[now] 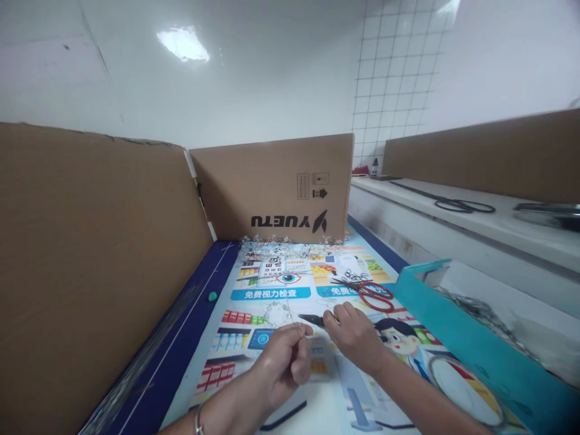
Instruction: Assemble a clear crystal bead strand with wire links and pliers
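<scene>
My left hand (287, 356) is closed in a pinch on a thin wire (290, 311), which sticks up past the fingertips. Just beyond those fingers shows a loop of clear beads (276, 313); whether the wire joins it I cannot tell. Wrapped in my right hand (356, 335) is a small pair of pliers (312, 319), its dark jaws pointing left, just above my left fingertips. Red-handled scissors (375, 296) lie beyond my right hand, blades toward the left.
Cardboard panels (272, 181) stand at the back and left. Several clear beaded pieces (290, 246) line the far edge. At right is a teal box (435, 314) with a wiry tangle inside. Black scissors (462, 205) rest on the white ledge (408, 205). A green bit (212, 296) lies left.
</scene>
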Available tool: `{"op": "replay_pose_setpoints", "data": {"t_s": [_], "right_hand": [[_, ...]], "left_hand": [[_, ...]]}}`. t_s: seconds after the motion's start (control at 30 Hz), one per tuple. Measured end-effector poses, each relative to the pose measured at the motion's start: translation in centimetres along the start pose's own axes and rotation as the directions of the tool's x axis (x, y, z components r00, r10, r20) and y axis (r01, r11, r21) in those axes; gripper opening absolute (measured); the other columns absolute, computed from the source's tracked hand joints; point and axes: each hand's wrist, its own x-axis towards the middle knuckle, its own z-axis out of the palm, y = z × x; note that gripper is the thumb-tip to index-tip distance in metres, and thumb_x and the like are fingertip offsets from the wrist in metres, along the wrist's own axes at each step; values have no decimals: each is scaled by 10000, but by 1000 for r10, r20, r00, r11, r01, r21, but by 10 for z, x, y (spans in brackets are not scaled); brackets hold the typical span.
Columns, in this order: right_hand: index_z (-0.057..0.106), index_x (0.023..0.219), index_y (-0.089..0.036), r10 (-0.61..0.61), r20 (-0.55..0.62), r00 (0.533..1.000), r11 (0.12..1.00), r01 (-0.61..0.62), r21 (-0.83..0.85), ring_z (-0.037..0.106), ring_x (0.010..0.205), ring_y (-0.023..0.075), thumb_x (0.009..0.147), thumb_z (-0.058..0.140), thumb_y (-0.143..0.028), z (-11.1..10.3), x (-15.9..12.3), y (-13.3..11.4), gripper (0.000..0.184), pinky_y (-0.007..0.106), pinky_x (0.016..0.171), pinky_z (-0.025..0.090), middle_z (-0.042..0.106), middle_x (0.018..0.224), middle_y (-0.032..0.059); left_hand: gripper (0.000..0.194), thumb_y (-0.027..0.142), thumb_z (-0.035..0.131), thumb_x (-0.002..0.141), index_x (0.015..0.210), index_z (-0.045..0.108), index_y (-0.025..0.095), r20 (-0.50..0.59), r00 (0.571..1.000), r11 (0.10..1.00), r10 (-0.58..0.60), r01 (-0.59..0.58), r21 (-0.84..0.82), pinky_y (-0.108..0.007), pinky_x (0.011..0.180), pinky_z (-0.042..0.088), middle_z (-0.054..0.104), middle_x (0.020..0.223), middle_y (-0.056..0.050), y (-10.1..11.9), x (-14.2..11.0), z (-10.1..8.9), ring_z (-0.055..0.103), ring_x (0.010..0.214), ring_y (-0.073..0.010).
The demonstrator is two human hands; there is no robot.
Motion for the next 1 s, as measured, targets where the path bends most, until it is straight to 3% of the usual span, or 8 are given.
{"op": "replay_pose_setpoints", "data": {"t_s": [0.13,0.37,0.53,0.67,0.87,0.93,1.0], "right_hand": [[563,876,-165,-58,-35,998,998,58,-18,397,662,163,858,450,-115,2,-3,6,125,309,573,246,463,678,30],[564,872,-168,-106,-38,994,994,105,-13,400,661,154,859,445,-100,0,-4,10,137,306,586,259,467,685,25],[567,884,-172,-98,0,995,995,98,19,399,667,160,855,446,-89,3,-5,8,149,309,588,255,468,683,24],[566,910,-181,-78,64,995,996,74,59,406,682,170,858,434,-90,4,-6,4,169,308,598,261,483,703,29],[552,844,-192,91,207,974,988,-115,103,443,747,203,825,553,-225,-3,-3,-8,38,306,630,296,515,773,43],[550,842,-187,165,257,952,974,-198,108,455,767,215,809,578,-251,-7,-4,-12,78,309,639,307,525,800,54],[556,850,-184,214,305,928,958,-260,118,465,776,222,802,583,-260,-11,-6,-16,94,313,645,317,533,813,63]], "left_hand": [[38,151,547,675,669,510,147,48,998,999,-39,40,-31,-161,308,141,367,316,82,2,-8,3,262,246,-34],[84,125,459,748,722,540,132,-11,996,996,-92,91,-13,-167,316,113,388,356,74,2,-11,0,251,246,-30],[129,99,397,768,700,502,130,-37,986,983,-162,158,-91,-158,324,103,363,378,85,7,-13,2,236,254,-17],[100,103,425,743,666,484,129,-34,988,987,-150,147,-65,-152,328,126,364,395,85,4,-9,0,238,269,-12],[69,164,456,729,679,502,155,-72,996,997,55,-51,63,-165,314,126,367,347,83,-12,8,-14,231,260,-39],[57,200,447,743,729,496,173,-114,972,964,206,-181,193,-163,311,118,347,344,97,-12,14,-20,195,271,-46],[112,279,418,787,777,483,188,-148,918,874,367,-285,393,-164,308,121,314,338,111,-11,18,-26,178,282,-60]]}}
